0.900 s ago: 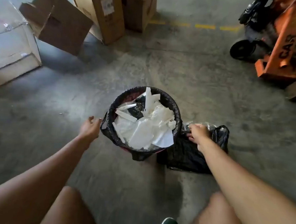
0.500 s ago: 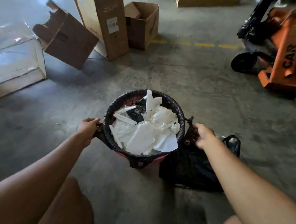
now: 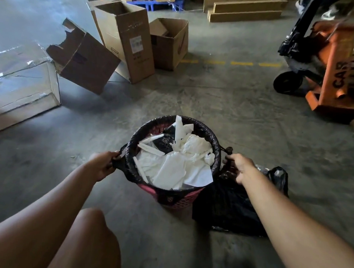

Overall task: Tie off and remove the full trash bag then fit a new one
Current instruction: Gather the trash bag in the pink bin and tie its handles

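Note:
A pink mesh bin stands on the concrete floor, lined with a black trash bag folded over its rim and full of white paper scraps. My left hand grips the bag's handle at the left side of the rim. On the right side, my right hand holds the bag's other handle, pulled away from the rim. A loose black bag lies on the floor just right of the bin, partly under my right forearm.
Several open cardboard boxes stand and lean at the back left, beside a foil-wrapped box. An orange pallet jack is at the right. My knee is in the foreground. A yellow dashed line crosses the floor.
Both hands went from hovering beside the bin to gripping the bag's handles at its rim. My head has tilted up, showing more of the boxes.

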`<state>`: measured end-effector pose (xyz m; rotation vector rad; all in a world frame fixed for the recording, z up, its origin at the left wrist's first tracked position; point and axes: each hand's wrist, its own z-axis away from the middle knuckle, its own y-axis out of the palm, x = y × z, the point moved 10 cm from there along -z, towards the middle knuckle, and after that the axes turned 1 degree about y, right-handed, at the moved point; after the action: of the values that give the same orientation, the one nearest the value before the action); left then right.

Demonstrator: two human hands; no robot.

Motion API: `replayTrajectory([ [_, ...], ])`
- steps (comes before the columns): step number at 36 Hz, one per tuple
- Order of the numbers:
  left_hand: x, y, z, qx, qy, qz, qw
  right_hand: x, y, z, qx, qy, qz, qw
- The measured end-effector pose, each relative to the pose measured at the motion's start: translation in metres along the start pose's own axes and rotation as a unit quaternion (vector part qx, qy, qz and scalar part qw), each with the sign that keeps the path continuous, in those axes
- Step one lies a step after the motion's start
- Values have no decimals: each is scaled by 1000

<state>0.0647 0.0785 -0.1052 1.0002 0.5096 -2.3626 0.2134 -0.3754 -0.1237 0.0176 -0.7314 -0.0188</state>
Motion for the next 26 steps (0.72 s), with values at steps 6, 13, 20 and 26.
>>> replayTrajectory([
  [6, -4, 2, 27, 96, -15, -17, 995, 18, -3, 11, 79, 14, -87, 993],
  [13, -54, 13, 8, 106, 35, 30, 993, 63, 12, 3, 37, -71, 140, 987],
  [20, -99, 50, -16, 113, 42, -81, 989, 100, 49, -23, 28, -46, 66, 996],
  [26, -141, 62, -16, 79, 127, 5, 989, 134, 78, -16, 19, -122, 38, 992],
])
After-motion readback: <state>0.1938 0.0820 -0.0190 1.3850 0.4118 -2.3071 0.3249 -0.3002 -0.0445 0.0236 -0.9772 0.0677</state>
